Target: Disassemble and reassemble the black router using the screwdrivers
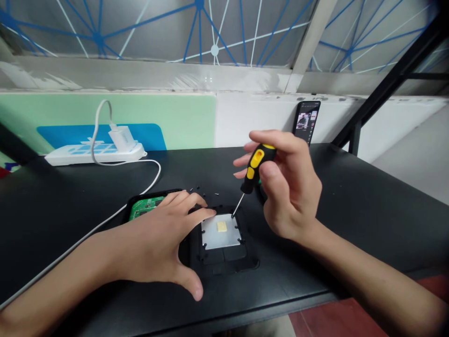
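The work is laid out on a matte black surface (365, 201) set against a white wall (242, 117), with a pale green panel (192, 117) to the left. Above stands grey glazing (245, 37) crossed by blue and white lines; a black metal bar (382, 84) slants down at right. Reddish floor (326, 318) shows below the front edge.

A black smartphone (304, 124) leans upright at the wall, its lit screen carrying text too small to read. A white power strip (70, 155) holds a white block-shaped charger (122, 139), whose faint marking is illegible. A white cable (157, 173) loops from it and runs down the left side.

The black plastic housing (242, 263) lies near the front edge, with the surface extending broadly to its right. Set in it is a square silver metal plate (220, 239) bearing a small yellow pad (221, 227). The right hand (293, 192) grips a black-and-yellow screwdriver (257, 161), tip at the plate's far right corner. The left hand (157, 243) is spread wide, index fingertip at the far left corner; firm contact cannot be confirmed. It partly covers a green circuit board (143, 207) in a black casing. Small loose screws (216, 194) lie just beyond the housing.
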A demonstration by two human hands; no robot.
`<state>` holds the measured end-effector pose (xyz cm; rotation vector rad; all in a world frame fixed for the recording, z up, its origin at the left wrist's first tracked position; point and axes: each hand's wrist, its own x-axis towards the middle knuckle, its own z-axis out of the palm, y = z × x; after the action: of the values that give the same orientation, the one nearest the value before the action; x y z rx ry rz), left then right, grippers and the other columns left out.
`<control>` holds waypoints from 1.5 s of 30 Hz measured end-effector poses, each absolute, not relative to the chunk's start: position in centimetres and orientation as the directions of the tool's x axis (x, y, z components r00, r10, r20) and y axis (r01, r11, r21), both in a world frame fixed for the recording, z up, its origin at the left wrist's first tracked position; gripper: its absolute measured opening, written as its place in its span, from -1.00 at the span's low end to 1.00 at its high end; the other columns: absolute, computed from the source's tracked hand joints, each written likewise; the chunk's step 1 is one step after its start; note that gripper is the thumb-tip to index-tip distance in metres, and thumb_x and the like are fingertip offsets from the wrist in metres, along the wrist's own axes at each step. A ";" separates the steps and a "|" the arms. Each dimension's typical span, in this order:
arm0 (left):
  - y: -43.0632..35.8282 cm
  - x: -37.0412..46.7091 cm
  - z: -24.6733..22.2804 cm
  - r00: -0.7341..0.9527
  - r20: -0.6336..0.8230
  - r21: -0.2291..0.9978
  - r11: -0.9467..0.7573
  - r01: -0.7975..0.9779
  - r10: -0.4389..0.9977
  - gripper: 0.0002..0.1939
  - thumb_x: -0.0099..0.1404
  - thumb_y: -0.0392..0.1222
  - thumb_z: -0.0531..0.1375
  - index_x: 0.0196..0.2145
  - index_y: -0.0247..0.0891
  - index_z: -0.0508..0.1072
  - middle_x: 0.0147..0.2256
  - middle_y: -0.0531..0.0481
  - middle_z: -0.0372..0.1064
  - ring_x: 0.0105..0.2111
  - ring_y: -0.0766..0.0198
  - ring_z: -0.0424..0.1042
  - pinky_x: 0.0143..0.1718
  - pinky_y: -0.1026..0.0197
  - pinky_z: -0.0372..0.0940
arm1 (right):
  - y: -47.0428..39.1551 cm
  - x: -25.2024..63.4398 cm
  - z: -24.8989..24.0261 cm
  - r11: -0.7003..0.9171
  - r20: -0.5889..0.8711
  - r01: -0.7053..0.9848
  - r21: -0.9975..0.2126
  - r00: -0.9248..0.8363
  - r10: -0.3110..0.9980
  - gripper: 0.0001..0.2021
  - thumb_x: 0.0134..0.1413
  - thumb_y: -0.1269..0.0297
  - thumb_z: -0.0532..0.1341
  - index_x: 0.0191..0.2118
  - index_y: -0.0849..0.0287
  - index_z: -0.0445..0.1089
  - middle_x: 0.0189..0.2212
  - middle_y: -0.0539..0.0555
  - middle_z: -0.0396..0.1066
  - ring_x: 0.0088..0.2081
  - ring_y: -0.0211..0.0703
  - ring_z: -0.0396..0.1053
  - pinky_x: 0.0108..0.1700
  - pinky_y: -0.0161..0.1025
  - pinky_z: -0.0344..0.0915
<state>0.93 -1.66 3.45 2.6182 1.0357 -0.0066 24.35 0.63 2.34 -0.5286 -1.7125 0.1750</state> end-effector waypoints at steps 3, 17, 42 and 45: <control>-1.7 0.8 3.5 0.735 -0.117 0.303 -0.681 0.666 0.667 -0.05 -0.07 0.37 0.47 0.22 0.03 0.36 0.17 -0.13 0.25 0.19 -0.26 0.22 0.22 -0.25 0.15 | 0.6 24.3 2.1 0.867 0.867 0.201 -0.455 -0.121 0.483 -0.64 0.41 0.19 0.06 0.24 -0.20 0.27 0.06 0.08 0.45 -0.12 -0.02 0.54 -0.25 -0.02 0.63; -1.6 1.0 3.5 0.730 -0.130 0.295 -0.677 0.674 0.671 -0.03 -0.09 0.35 0.49 0.22 0.00 0.36 0.15 -0.13 0.27 0.15 -0.25 0.24 0.20 -0.24 0.17 | 0.6 24.4 2.1 0.885 0.899 0.316 -0.342 -0.164 0.406 -0.62 0.31 0.16 0.18 0.21 -0.20 0.30 0.03 0.09 0.39 -0.16 0.02 0.45 -0.29 0.05 0.59; -1.6 1.1 3.5 0.733 -0.135 0.282 -0.683 0.673 0.667 0.00 -0.08 0.37 0.48 0.24 -0.01 0.34 0.18 -0.14 0.24 0.18 -0.27 0.20 0.23 -0.26 0.14 | 0.4 24.4 1.9 0.843 0.848 0.281 -0.458 -0.146 0.509 -0.57 0.37 0.18 0.10 0.29 -0.27 0.20 0.05 0.08 0.43 -0.12 0.02 0.51 -0.25 0.01 0.62; -1.6 1.0 3.4 0.733 -0.124 0.283 -0.684 0.672 0.669 -0.01 -0.08 0.35 0.48 0.25 0.00 0.34 0.19 -0.14 0.24 0.19 -0.26 0.20 0.24 -0.26 0.13 | 0.7 24.3 2.0 0.864 0.902 0.368 -0.343 -0.126 0.412 -0.56 0.28 0.25 0.24 0.23 -0.16 0.28 0.02 0.08 0.41 -0.19 -0.06 0.46 -0.29 -0.04 0.58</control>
<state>1.02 -1.60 3.40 2.6274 1.0459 -0.0159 24.34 0.68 2.02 -0.6012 -1.7330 0.0415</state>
